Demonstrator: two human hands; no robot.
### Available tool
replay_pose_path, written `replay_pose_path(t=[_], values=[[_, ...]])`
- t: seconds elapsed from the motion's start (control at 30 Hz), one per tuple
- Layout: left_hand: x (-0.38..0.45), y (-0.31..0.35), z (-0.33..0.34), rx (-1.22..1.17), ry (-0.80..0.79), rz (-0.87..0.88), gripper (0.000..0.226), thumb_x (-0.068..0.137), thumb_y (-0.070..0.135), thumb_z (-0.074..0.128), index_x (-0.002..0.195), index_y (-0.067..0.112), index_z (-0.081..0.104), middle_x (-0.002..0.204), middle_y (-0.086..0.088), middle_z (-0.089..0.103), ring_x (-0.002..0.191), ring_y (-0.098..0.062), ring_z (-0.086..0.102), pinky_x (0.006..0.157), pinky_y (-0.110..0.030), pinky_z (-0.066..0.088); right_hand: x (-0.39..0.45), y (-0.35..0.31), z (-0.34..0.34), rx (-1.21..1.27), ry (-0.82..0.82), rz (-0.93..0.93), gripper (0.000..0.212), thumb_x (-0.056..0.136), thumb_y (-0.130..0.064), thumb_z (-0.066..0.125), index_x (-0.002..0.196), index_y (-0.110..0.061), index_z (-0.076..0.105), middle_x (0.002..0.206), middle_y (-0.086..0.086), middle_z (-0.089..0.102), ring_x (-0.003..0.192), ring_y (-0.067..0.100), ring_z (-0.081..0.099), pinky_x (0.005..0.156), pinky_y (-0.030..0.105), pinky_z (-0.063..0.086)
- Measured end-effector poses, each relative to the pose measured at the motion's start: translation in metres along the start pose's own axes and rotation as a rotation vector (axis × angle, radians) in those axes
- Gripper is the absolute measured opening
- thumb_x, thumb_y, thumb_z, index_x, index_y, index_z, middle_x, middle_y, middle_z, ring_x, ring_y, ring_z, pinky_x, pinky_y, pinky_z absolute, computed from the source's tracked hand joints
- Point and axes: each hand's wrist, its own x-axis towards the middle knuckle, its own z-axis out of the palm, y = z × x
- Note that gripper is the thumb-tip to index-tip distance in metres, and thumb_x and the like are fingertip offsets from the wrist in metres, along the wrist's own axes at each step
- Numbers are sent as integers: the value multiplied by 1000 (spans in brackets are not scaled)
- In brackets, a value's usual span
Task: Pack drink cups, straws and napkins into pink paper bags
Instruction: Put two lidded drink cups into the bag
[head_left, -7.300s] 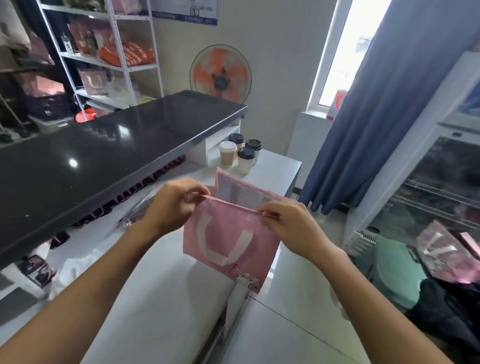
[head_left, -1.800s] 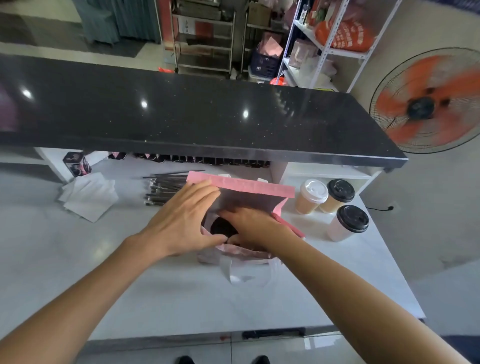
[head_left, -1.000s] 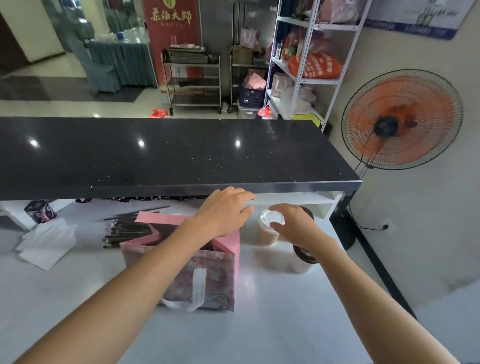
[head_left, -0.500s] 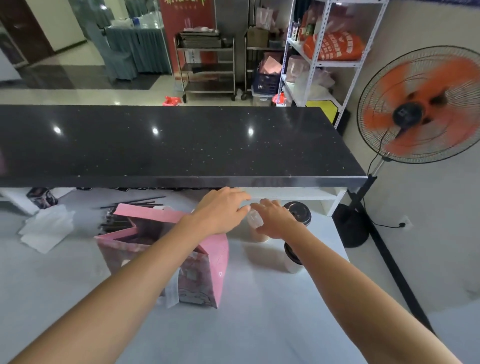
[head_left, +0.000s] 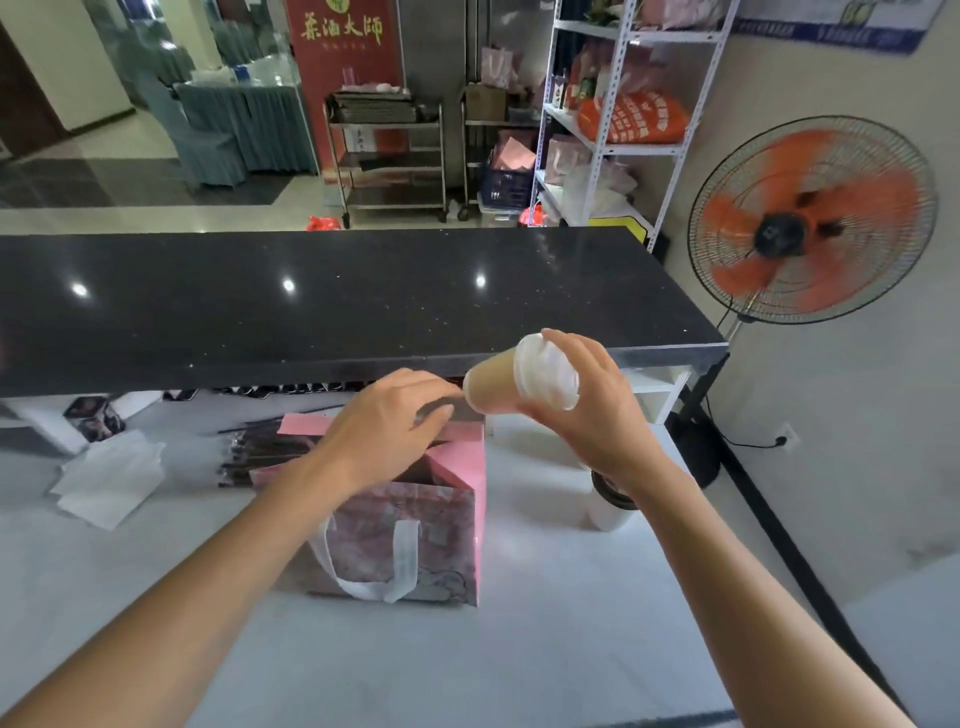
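Where the white bench (head_left: 545, 649) lies nearest, one pink paper bag (head_left: 415, 540) stands upright and open at the top, its white handle (head_left: 402, 561) hanging down the front face. Left hand (head_left: 387, 428): rests on the bag's upper rim, fingers loosely curved over the edge; whether it pinches the paper I cannot tell. Right hand (head_left: 592, 415): wrapped round a tan drink cup (head_left: 493, 387) with a white lid (head_left: 545, 371), held in the air, tipped on its side, base pointing left toward the bag's mouth, just above and beside it. Under the right wrist, a white cup with a black lid (head_left: 610, 506) stands on the bench, partly hidden. To the left of the bag: a bundle of dark straws (head_left: 260, 452) lying flat, then a loose heap of white napkins (head_left: 111, 478). Behind these, a raised black countertop (head_left: 311, 301). Far right, an orange-bladed standing fan (head_left: 813, 221); beyond, white metal shelving (head_left: 613, 114) with packed goods.
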Motion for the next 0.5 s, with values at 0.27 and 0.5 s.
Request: replay_pose_path(t=[0.27,0.5], values=[[-68,-59,-44,115,-18,25,32,86,9,74,118,18,73,113,3,71,107,-15,62,91,-40,56,-11,-86,28,64,-68,-9,77,78,-47,81,145,-38,44,140,-18,47,123,5,48,102,34,48],[-92,-71,-69,224,-258,-55,69,89,57,60,149,27,45,157,10,37,146,-12,29,116,-27,25,-28,-110,58,-48,-171,-69,74,80,-43,81,144,-39,44,142,-20,46,125,4,46,103,36,48]])
